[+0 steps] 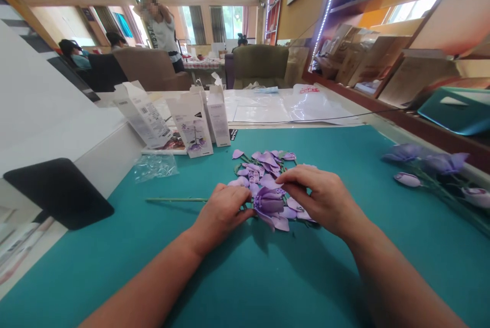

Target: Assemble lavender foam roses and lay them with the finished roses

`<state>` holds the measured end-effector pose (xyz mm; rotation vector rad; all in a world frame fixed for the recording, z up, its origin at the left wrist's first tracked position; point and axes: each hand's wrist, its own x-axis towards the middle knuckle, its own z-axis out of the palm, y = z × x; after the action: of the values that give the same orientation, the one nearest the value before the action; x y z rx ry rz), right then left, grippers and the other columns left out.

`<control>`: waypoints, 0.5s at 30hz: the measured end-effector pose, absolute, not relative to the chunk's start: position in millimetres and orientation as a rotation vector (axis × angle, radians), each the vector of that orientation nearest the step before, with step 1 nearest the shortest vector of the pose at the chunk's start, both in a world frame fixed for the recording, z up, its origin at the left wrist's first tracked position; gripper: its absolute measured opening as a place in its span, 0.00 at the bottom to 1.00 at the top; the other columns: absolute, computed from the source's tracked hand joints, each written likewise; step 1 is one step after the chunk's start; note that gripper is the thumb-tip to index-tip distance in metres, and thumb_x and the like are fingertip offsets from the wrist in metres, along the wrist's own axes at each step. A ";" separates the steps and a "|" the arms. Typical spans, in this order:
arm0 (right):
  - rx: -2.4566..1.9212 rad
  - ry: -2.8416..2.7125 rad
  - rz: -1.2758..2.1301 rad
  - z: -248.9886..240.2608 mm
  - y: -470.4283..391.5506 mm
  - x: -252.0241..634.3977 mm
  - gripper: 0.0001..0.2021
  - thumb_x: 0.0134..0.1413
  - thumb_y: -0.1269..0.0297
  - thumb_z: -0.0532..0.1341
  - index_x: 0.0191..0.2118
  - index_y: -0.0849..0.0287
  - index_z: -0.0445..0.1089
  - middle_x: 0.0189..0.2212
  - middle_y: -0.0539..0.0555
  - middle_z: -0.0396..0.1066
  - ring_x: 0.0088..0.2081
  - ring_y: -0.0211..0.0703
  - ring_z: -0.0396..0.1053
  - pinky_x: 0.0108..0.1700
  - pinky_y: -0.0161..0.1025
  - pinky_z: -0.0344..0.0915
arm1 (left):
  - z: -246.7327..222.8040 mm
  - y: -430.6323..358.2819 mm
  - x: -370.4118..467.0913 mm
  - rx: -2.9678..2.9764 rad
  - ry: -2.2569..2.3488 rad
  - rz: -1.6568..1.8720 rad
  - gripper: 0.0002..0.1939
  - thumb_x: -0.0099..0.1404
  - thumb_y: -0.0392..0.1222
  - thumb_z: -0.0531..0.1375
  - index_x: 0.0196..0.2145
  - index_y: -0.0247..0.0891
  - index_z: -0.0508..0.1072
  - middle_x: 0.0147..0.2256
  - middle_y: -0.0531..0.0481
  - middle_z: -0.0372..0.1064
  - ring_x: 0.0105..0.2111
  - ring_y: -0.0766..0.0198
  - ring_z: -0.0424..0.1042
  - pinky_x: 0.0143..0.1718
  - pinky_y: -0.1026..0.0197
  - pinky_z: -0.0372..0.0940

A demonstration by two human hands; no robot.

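Note:
Over the middle of the green mat, my left hand [224, 210] is closed on the base of a purple toy flower [270, 203] with spread petals, tilted toward the right. My right hand [323, 195] pinches a light purple petal [269, 182] at the flower's upper edge; whether that petal is joined to the flower I cannot tell. Behind and beside the flower lies a pile of loose purple petals and green pieces [264, 162]. A thin green stem [176, 200] lies on the mat left of my left hand.
Several white boxes [191, 126] stand at the back left, near a crumpled clear plastic bag [155, 166]. A black tablet-like panel [59, 192] leans at the left. Finished-looking purple flowers [446, 163] lie at the right edge. A person [163, 31] stands in the background.

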<state>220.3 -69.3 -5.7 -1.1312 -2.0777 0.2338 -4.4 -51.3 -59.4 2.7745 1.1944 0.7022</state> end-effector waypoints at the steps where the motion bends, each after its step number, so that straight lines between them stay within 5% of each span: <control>1: -1.115 -2.097 0.259 -5.4 -69.1 221.0 0.10 0.58 0.67 0.55 0.34 0.53 0.75 0.30 0.51 0.75 0.32 0.39 0.72 0.33 0.34 0.67 | -58.2 -51.2 -4.7 2.771 1.181 0.696 0.04 0.63 0.41 0.60 0.33 0.39 0.69 0.30 0.52 0.72 0.31 0.63 0.69 0.36 0.59 0.57; 15: -1.050 -2.259 0.361 -6.2 -65.0 225.2 0.11 0.60 0.72 0.55 0.34 0.55 0.75 0.33 0.52 0.72 0.36 0.39 0.70 0.37 0.35 0.66 | -53.0 -54.9 -4.6 2.778 1.071 0.686 0.06 0.65 0.43 0.59 0.33 0.39 0.66 0.30 0.53 0.72 0.30 0.63 0.69 0.36 0.58 0.56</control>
<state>225.2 -65.0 -6.2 -1.0501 -2.2591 0.3610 -4.6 -54.9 -53.0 2.7780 1.0709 0.6862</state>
